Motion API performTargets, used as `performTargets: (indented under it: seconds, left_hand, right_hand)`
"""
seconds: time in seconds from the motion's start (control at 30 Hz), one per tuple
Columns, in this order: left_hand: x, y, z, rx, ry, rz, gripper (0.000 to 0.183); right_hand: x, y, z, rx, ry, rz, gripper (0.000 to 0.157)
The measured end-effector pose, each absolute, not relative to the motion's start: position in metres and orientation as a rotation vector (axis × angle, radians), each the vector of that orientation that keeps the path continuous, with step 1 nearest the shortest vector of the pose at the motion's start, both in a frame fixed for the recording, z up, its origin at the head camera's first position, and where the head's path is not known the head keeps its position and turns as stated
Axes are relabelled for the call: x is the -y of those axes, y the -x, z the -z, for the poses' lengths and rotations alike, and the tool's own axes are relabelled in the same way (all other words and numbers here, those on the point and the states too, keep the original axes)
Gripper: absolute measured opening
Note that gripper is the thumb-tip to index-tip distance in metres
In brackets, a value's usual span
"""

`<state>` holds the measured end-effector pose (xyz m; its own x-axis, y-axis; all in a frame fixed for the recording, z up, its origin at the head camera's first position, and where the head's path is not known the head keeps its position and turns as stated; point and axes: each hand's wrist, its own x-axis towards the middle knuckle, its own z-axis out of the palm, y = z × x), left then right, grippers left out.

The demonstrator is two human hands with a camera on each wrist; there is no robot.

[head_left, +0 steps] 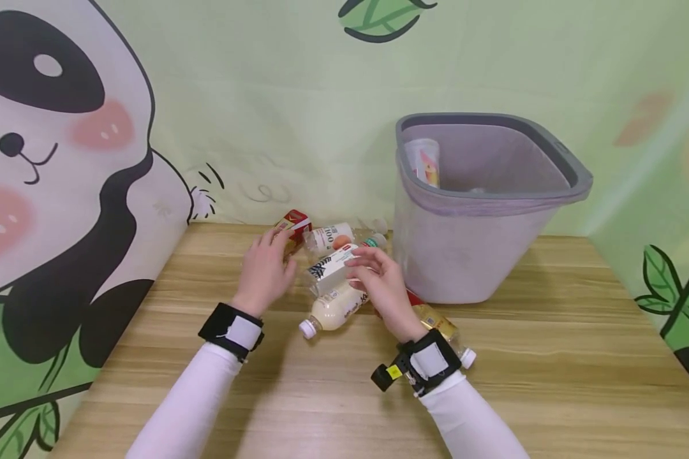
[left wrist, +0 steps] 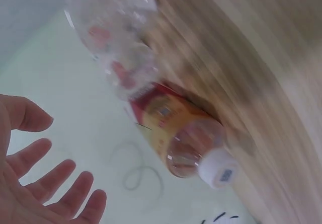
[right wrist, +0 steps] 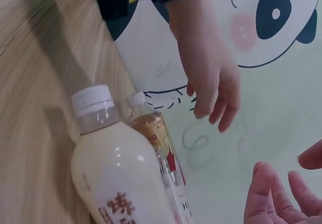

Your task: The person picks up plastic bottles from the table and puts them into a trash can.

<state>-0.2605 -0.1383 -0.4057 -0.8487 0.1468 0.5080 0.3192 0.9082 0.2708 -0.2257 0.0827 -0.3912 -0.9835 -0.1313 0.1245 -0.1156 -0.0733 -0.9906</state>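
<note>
My left hand point(head_left: 266, 268) reaches over the left end of the pile, fingers loosely bent and holding nothing. Just beneath it lies a bottle with a red and yellow label point(left wrist: 168, 116) and a white cap; in the left wrist view a gap separates the two. My right hand point(head_left: 381, 287) hovers by the right end of a white package with black markings point(head_left: 330, 264), its fingers slightly curved around nothing. Whether its fingertips touch the package cannot be told. Below that, a bottle of cream-coloured drink point(right wrist: 123, 173) lies on its side, cap toward me.
A grey bin point(head_left: 453, 255) with a liner stands right of the pile, a white printed container point(head_left: 423, 159) inside. A white-labelled bottle point(head_left: 330, 237) lies behind the package. Under my right wrist is a gold-labelled bottle point(head_left: 436, 322). All lie on a wooden table point(head_left: 321, 401) against a printed backdrop.
</note>
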Motion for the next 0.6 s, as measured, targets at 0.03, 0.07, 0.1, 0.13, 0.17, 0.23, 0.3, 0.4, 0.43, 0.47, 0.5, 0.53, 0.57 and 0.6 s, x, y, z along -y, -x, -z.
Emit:
performTargets:
  seconds: [0.03, 0.07, 0.1, 0.13, 0.17, 0.23, 0.3, 0.4, 0.43, 0.47, 0.5, 0.53, 0.57, 0.6]
  left_hand:
    - [0.141, 0.266, 0.406, 2.588, 0.331, 0.472, 0.047]
    - [0.143, 0.27, 0.405, 2.605, 0.317, 0.472, 0.048]
    - [0.145, 0.275, 0.405, 2.628, 0.302, 0.473, 0.049]
    - [0.147, 0.279, 0.405, 2.656, 0.282, 0.472, 0.05]
    - [0.149, 0.283, 0.405, 2.689, 0.261, 0.474, 0.051]
    - [0.152, 0.291, 0.406, 2.763, 0.219, 0.475, 0.053]
    - [0.155, 0.298, 0.408, 2.84, 0.182, 0.466, 0.056]
    - [0.16, 0.307, 0.412, 2.935, 0.152, 0.447, 0.061]
    - [0.161, 0.309, 0.413, 2.96, 0.141, 0.443, 0.062]
    - [0.163, 0.312, 0.414, 2.982, 0.132, 0.442, 0.064]
    - [0.164, 0.314, 0.416, 3.001, 0.124, 0.444, 0.066]
    - [0.166, 0.316, 0.417, 3.017, 0.114, 0.443, 0.067]
    - [0.167, 0.318, 0.419, 3.03, 0.104, 0.441, 0.069]
    - [0.168, 0.319, 0.42, 3.041, 0.093, 0.438, 0.07]
  right_hand:
    - [-0.081, 0.227, 0.39, -2.105, 0.275, 2.285, 0.033]
    - [-0.08, 0.229, 0.389, -2.084, 0.271, 2.29, 0.034]
    - [-0.079, 0.23, 0.389, -2.063, 0.269, 2.297, 0.034]
    - [-0.078, 0.231, 0.388, -2.043, 0.266, 2.304, 0.035]
    - [-0.077, 0.231, 0.387, -2.027, 0.26, 2.308, 0.035]
    - [-0.076, 0.232, 0.386, -2.005, 0.244, 2.313, 0.036]
    - [-0.075, 0.233, 0.385, -1.989, 0.23, 2.315, 0.035]
    - [-0.073, 0.234, 0.385, -1.972, 0.208, 2.317, 0.035]
    - [-0.073, 0.235, 0.385, -1.965, 0.203, 2.317, 0.035]
    - [-0.073, 0.235, 0.385, -1.958, 0.2, 2.319, 0.035]
    - [-0.072, 0.236, 0.385, -1.946, 0.197, 2.322, 0.036]
    - [-0.072, 0.236, 0.385, -1.935, 0.196, 2.325, 0.036]
    - [-0.072, 0.236, 0.384, -1.927, 0.195, 2.327, 0.036]
    - [-0.071, 0.236, 0.384, -1.923, 0.196, 2.327, 0.035]
